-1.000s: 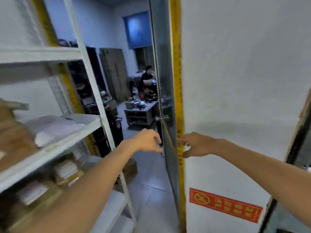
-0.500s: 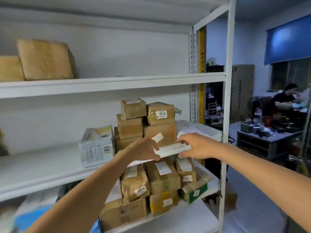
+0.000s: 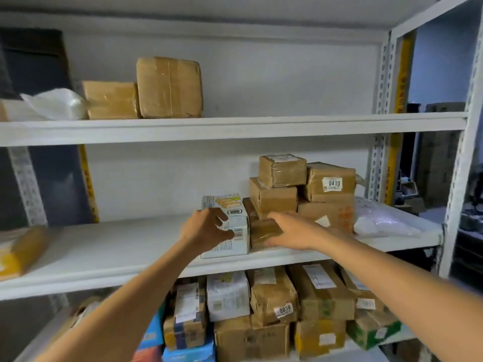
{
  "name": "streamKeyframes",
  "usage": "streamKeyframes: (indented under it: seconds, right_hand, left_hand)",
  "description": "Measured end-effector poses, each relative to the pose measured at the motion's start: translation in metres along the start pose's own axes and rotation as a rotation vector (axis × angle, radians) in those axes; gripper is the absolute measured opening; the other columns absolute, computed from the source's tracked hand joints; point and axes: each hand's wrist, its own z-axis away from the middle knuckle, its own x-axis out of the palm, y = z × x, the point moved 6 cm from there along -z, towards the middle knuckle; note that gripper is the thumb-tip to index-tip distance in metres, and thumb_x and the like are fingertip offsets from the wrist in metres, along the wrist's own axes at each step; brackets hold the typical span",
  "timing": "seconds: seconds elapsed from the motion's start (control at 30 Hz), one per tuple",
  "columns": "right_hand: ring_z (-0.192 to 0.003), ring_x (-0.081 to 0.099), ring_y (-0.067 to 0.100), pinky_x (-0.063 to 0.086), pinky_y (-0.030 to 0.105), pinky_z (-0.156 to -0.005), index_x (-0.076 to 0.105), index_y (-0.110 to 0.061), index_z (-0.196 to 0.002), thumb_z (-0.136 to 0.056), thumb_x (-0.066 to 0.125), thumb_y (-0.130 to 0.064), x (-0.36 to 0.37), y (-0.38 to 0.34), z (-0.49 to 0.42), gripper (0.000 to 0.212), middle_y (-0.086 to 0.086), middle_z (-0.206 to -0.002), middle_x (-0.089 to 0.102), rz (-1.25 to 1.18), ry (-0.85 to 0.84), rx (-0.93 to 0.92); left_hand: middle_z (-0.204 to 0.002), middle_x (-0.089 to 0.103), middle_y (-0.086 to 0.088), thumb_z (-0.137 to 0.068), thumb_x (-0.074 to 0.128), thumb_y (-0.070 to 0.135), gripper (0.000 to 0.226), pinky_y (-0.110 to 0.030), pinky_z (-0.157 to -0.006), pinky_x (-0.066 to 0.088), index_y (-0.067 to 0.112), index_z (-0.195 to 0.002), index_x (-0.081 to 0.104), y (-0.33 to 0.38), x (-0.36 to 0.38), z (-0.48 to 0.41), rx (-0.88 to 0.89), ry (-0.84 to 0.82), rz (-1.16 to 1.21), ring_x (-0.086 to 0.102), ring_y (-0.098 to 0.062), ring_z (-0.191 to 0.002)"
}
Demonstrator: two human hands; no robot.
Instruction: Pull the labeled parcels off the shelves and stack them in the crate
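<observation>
On the middle shelf [image 3: 130, 246] a white printed box [image 3: 236, 239] stands beside a stack of brown taped parcels [image 3: 277, 197]; one of them carries the label 0410 [image 3: 332, 184]. My left hand [image 3: 206, 228] is in front of the white box with its fingers spread, touching the box's front left. My right hand [image 3: 295, 231] reaches onto a small brown parcel [image 3: 262, 235] at the foot of the stack, fingers over its top and thumb at its front. No crate is in view.
The top shelf [image 3: 235, 126] holds two brown parcels [image 3: 170, 87] and a white bag [image 3: 57, 103]. Several labeled parcels [image 3: 271, 296] are packed on the lower shelf. A clear bag [image 3: 379, 220] lies at the middle shelf's right end, a yellow packet [image 3: 23, 252] at its left.
The view swung left from a doorway onto the shelves. Both hands have moved forward and down onto the middle shelf, the left to the white box, the right onto the small brown parcel.
</observation>
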Motion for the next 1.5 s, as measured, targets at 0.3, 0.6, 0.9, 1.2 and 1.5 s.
streamKeyframes:
  seconds: [0.3,0.6,0.9,1.2,1.5]
  right_hand:
    - [-0.133,0.042,0.022,0.036,0.032,-0.107,0.036,-0.012,-0.144,-0.094,0.062,-0.028,0.022,-0.025,-0.069,0.059,0.006,-0.145,0.044,-0.156,0.112,-0.010]
    - [-0.127,0.048,0.026,0.045,0.044,-0.104,0.044,-0.005,-0.133,-0.093,0.058,-0.040,0.051,-0.017,-0.135,0.054,0.010,-0.137,0.052,-0.376,0.192,0.051]
    - [-0.101,0.057,0.019,0.045,0.027,-0.076,0.051,-0.007,-0.113,-0.094,0.059,-0.039,0.065,-0.017,-0.139,0.038,0.005,-0.110,0.058,-0.498,0.215,0.235]
    - [-0.133,0.042,0.026,0.035,0.038,-0.111,0.027,-0.009,-0.145,-0.077,0.078,-0.002,0.081,-0.052,-0.115,0.085,0.009,-0.143,0.045,-0.867,0.109,0.337]
    - [-0.118,0.054,0.019,0.051,0.031,-0.093,0.038,-0.022,-0.140,-0.059,0.082,0.014,0.079,-0.086,-0.090,0.099,0.001,-0.128,0.059,-0.836,0.179,0.120]
  left_hand:
    - [-0.125,0.060,-0.005,-0.071,0.082,0.026,0.066,-0.035,-0.088,0.052,0.015,-0.130,0.053,-0.056,-0.002,-0.033,-0.175,0.122,0.122,0.058,-0.020,-0.108]
    - [-0.128,0.058,-0.018,-0.084,0.072,0.037,0.076,-0.036,-0.090,0.050,0.001,-0.140,0.037,-0.080,0.031,-0.066,-0.437,0.097,0.524,0.059,-0.028,-0.109]
    - [-0.096,0.067,-0.014,-0.085,0.072,0.016,0.031,-0.040,-0.074,0.056,0.007,-0.112,0.061,-0.094,0.055,-0.072,-0.460,0.011,0.899,0.065,-0.027,-0.079]
    - [-0.107,0.066,-0.014,-0.078,0.073,-0.003,0.053,-0.036,-0.065,0.054,0.002,-0.123,0.046,-0.129,0.026,-0.025,-0.411,-0.038,1.085,0.067,-0.024,-0.082]
    - [-0.120,0.065,-0.020,-0.059,0.074,-0.006,0.082,-0.048,-0.087,0.056,0.006,-0.136,0.047,-0.129,0.007,-0.002,-0.184,-0.263,1.134,0.066,-0.035,-0.104]
